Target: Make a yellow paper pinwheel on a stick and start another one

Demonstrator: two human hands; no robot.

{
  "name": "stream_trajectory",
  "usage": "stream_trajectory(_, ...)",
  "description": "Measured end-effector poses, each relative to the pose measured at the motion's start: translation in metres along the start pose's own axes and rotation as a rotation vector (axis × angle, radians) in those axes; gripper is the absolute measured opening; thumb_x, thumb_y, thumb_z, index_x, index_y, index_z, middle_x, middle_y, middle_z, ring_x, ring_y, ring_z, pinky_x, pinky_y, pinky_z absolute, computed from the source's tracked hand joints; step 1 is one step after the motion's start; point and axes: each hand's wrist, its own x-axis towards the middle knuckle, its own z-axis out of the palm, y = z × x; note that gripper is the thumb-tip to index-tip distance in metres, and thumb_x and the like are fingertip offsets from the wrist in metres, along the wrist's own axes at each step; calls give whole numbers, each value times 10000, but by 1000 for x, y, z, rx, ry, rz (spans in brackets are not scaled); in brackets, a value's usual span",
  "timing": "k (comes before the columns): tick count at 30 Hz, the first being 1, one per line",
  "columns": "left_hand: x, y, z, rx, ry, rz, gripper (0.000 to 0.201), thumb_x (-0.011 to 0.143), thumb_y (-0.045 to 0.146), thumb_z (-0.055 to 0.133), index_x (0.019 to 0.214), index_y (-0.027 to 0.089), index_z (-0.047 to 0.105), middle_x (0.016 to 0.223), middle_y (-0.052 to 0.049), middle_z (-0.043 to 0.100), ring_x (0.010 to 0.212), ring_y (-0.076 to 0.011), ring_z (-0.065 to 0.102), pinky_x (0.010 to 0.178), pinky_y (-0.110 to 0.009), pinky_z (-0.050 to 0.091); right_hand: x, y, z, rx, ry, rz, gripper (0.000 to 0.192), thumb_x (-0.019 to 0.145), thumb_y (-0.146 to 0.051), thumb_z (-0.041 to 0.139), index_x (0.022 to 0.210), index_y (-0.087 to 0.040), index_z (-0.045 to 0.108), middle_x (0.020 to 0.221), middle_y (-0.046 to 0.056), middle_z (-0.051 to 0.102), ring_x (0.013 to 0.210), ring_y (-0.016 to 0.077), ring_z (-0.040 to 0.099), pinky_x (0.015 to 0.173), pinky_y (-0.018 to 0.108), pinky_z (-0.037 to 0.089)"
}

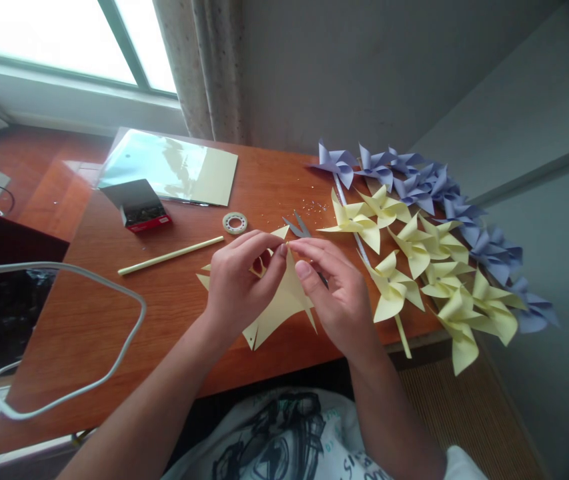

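My left hand [241, 283] and my right hand [337, 293] meet over the middle of the wooden table [114, 313]. Both pinch a pale yellow cut paper sheet [284, 303] whose pointed flaps are folded toward its centre. The fingertips of both hands touch at the top fold. Grey scissors [298, 227] lie just behind the hands, partly hidden. A pale yellow straw [170, 255] lies to the left of my left hand.
Several finished yellow pinwheels [414, 267] and purple pinwheels [414, 180] lie at the right. A tape roll [235, 222], an open red box of pins [140, 208], paper sheets in clear film [169, 167] and a white cable [89, 320] lie to the left.
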Motion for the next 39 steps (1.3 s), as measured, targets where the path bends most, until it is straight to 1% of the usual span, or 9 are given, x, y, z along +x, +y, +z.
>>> stream_trajectory(3, 0, 1, 0, -17, -16, 11, 131, 904, 122, 622, 780, 162, 639, 659, 21, 583, 577, -84, 494, 559, -207, 404, 2, 4, -1, 45, 11, 40, 189, 960, -252, 619, 1115, -239, 726, 1186, 60, 698, 1131, 196, 659, 915, 328, 570)
stream_trajectory(7, -1, 2, 0, -62, -63, 22, 119, 909, 139, 621, 797, 166, 653, 657, 15, 574, 585, -96, 502, 563, -220, 414, 5, 13, -2, 87, 47, 97, 136, 938, -282, 643, 1041, -224, 710, 1049, 45, 722, 970, 184, 693, 834, 320, 583)
stream_trajectory(10, -1, 2, 0, -99, -114, 31, 118, 913, 143, 610, 812, 171, 664, 665, 5, 577, 589, -105, 510, 558, -226, 423, 7, 17, -1, 90, 86, 118, 105, 924, -308, 653, 950, -215, 694, 937, 27, 716, 867, 171, 683, 777, 302, 577)
stream_trajectory(12, -1, 2, 0, -119, -133, 30, 120, 915, 143, 605, 818, 172, 670, 671, 0, 581, 588, -107, 512, 552, -225, 426, 9, 18, -1, 90, 90, 127, 107, 915, -317, 658, 903, -213, 681, 885, 17, 703, 820, 162, 668, 753, 292, 569)
stream_trajectory(17, 0, 2, 0, -148, -159, 30, 115, 910, 129, 611, 819, 164, 672, 673, 1, 575, 589, -103, 508, 550, -225, 419, 9, 17, -3, 139, 72, 165, 104, 901, -305, 668, 868, -206, 662, 837, 2, 679, 752, 140, 638, 705, 269, 543)
stream_trajectory(24, -1, 3, 0, -155, -182, 15, 97, 912, 146, 627, 834, 151, 684, 681, -5, 594, 606, -104, 530, 560, -227, 436, 9, 19, -1, 183, 82, 190, 113, 897, -293, 656, 834, -200, 639, 785, -16, 639, 703, 118, 594, 653, 240, 508)
stream_trajectory(34, 0, 3, 0, -224, -188, -16, 61, 902, 192, 670, 851, 161, 683, 695, -4, 617, 597, -101, 547, 542, -216, 448, 9, 18, 2, 179, 112, 182, 111, 894, -305, 646, 852, -203, 631, 797, -10, 654, 716, 126, 611, 677, 251, 525)
stream_trajectory(39, 0, 3, 0, -211, -186, -26, 55, 895, 175, 663, 846, 163, 686, 681, 0, 615, 595, -103, 548, 549, -215, 452, 8, 18, 1, 156, 100, 172, 120, 899, -321, 641, 860, -208, 635, 813, 1, 675, 738, 140, 637, 692, 266, 547)
